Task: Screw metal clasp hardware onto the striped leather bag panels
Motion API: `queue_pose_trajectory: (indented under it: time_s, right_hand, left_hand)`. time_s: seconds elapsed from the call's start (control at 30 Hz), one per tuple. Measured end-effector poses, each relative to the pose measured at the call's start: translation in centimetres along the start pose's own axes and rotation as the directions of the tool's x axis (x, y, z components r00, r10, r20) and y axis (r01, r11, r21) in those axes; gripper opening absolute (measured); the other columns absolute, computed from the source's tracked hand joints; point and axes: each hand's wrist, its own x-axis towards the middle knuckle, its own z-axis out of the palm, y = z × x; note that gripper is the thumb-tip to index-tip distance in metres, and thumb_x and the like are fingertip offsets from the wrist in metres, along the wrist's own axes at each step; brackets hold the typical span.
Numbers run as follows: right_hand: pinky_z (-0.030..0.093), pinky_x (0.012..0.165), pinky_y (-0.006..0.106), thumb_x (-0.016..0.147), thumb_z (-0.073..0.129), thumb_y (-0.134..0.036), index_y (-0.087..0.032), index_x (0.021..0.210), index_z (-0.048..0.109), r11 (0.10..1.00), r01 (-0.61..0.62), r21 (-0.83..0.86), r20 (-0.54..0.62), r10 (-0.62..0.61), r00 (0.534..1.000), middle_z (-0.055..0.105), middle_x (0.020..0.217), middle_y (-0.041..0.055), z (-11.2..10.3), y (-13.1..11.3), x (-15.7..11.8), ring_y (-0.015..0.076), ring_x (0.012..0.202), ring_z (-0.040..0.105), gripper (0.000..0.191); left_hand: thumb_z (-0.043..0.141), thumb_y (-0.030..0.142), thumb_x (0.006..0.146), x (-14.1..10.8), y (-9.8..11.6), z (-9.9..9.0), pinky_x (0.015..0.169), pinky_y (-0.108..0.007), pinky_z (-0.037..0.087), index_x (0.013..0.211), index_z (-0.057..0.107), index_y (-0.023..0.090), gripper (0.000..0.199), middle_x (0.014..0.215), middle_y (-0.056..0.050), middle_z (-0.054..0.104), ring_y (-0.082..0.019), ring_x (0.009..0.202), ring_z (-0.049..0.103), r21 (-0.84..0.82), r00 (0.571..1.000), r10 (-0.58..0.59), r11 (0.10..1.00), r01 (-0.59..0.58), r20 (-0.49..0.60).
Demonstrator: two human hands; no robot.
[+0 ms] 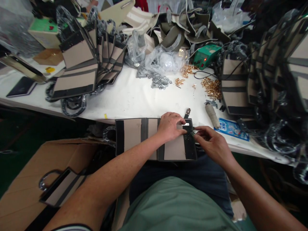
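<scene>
An opened-out handbag body [132, 138], beige inside with black bands, lies across my lap and the table's front edge. My left hand [170, 126] rests on its right part, thumb and fingers apart, fingertips by a small silver plate [185, 124] on the black end band. At the right edge of that band my right hand [211, 141] is closed in a pinch on a small piece, apparently metal, mostly hidden by the fingers. A short strap with a metal end [187, 113] sticks out beyond the bag's far edge.
Stacked bag bodies stand left [79, 73] and right [235, 83]. On the white table [115, 96] lie silver plates [160, 82], gold-coloured fasteners [211, 88], a green box [207, 56], a wrapped tool [212, 115] and a blue packet [232, 129]. A cardboard carton [29, 173] stands lower left.
</scene>
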Motion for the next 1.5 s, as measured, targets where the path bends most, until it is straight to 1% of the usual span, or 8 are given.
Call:
queue_pose_trajectory:
  time_s: [0.1, 0.23, 0.57, 0.73, 0.9, 1.13, 1.37, 1.5]
  right_hand:
    - [0.051, 0.073, 0.031, 0.086, 0.069, -0.044, -0.023, 0.116, 0.075, 0.996, 0.021, 0.092, 0.030, -0.024, 0.999, 0.073, 0.095, 0.0044, 0.6, -0.4, -0.2, 0.0201, 0.081, 0.066, 0.037]
    - [0.051, 0.068, 0.032, 0.086, 0.070, -0.047, -0.023, 0.103, 0.078, 0.990, -0.092, 0.110, 0.105, 0.081, 0.991, 0.074, 0.086, 0.0037, 1.2, -0.8, -0.2, 0.0210, 0.073, 0.067, 0.031]
    - [0.051, 0.067, 0.032, 0.081, 0.072, -0.047, -0.021, 0.090, 0.080, 0.996, -0.057, 0.073, 0.049, 0.053, 0.997, 0.074, 0.086, 0.0047, 1.6, -1.0, 0.6, 0.0199, 0.072, 0.065, 0.028]
    - [0.045, 0.056, 0.028, 0.079, 0.074, -0.050, -0.019, 0.097, 0.080, 0.979, -0.170, 0.110, 0.154, 0.152, 0.976, 0.069, 0.066, 0.0019, 1.2, -1.4, 0.8, 0.0177, 0.059, 0.061, 0.037]
    - [0.046, 0.057, 0.030, 0.084, 0.069, -0.049, -0.021, 0.097, 0.080, 0.995, -0.098, -0.007, 0.122, 0.098, 0.988, 0.072, 0.072, 0.0020, 1.8, -1.0, 0.7, 0.0178, 0.058, 0.061, 0.033]
    - [0.050, 0.078, 0.034, 0.088, 0.066, -0.041, -0.025, 0.094, 0.079, 0.989, 0.050, -0.142, 0.035, -0.045, 0.998, 0.078, 0.096, 0.0032, 2.5, -0.5, 0.5, 0.0235, 0.084, 0.069, 0.022]
    - [0.046, 0.061, 0.031, 0.085, 0.067, -0.046, -0.023, 0.092, 0.079, 0.994, -0.060, -0.087, 0.092, 0.068, 0.993, 0.074, 0.077, 0.0022, 2.0, -0.7, 0.9, 0.0204, 0.065, 0.064, 0.028]
    - [0.047, 0.065, 0.032, 0.086, 0.066, -0.044, -0.024, 0.092, 0.079, 0.993, -0.035, -0.116, 0.103, 0.047, 0.994, 0.075, 0.080, 0.0017, 1.9, -0.8, 1.0, 0.0210, 0.068, 0.066, 0.025]
  left_hand:
    - [0.088, 0.042, 0.072, 0.0, 0.0, 0.0, 0.102, -0.045, 0.041, 0.098, 0.072, 0.030, 0.033, 0.118, 0.001, 0.070, -0.027, 0.117, 0.056, 0.006, 1.000, -0.002, 1.000, 0.002, 0.013]
    - [0.087, 0.040, 0.073, 0.0, 0.1, -0.1, 0.103, -0.044, 0.041, 0.097, 0.072, 0.030, 0.031, 0.118, 0.000, 0.070, -0.027, 0.116, 0.056, 0.004, 1.000, 0.000, 1.000, 0.000, 0.004]
    - [0.085, 0.039, 0.075, -0.1, -0.1, 0.1, 0.106, -0.043, 0.039, 0.099, 0.071, 0.029, 0.029, 0.118, 0.000, 0.069, -0.026, 0.118, 0.055, -0.009, 1.000, 0.006, 1.000, -0.006, 0.018]
    - [0.086, 0.038, 0.074, -0.1, -0.1, 0.1, 0.105, -0.043, 0.040, 0.098, 0.071, 0.029, 0.030, 0.118, 0.001, 0.069, -0.025, 0.117, 0.055, -0.012, 1.000, 0.008, 1.000, -0.008, 0.007]
    - [0.085, 0.039, 0.075, -0.1, -0.1, 0.1, 0.106, -0.043, 0.039, 0.098, 0.072, 0.029, 0.028, 0.117, 0.000, 0.070, -0.025, 0.117, 0.056, -0.005, 1.000, 0.018, 1.000, -0.018, -0.002]
    - [0.085, 0.038, 0.074, -0.1, 0.0, 0.0, 0.105, -0.043, 0.040, 0.097, 0.071, 0.029, 0.028, 0.118, 0.001, 0.070, -0.026, 0.117, 0.055, 0.001, 1.000, 0.015, 1.000, -0.015, 0.006]
    - [0.086, 0.039, 0.074, 0.0, -0.1, 0.2, 0.105, -0.044, 0.038, 0.098, 0.071, 0.030, 0.030, 0.119, 0.001, 0.069, -0.027, 0.119, 0.054, -0.006, 1.000, 0.002, 1.000, -0.002, 0.012]
    - [0.086, 0.041, 0.074, -0.1, -0.1, 0.1, 0.104, -0.043, 0.039, 0.097, 0.071, 0.030, 0.030, 0.119, 0.001, 0.069, -0.027, 0.118, 0.054, -0.012, 1.000, 0.007, 1.000, -0.007, 0.008]
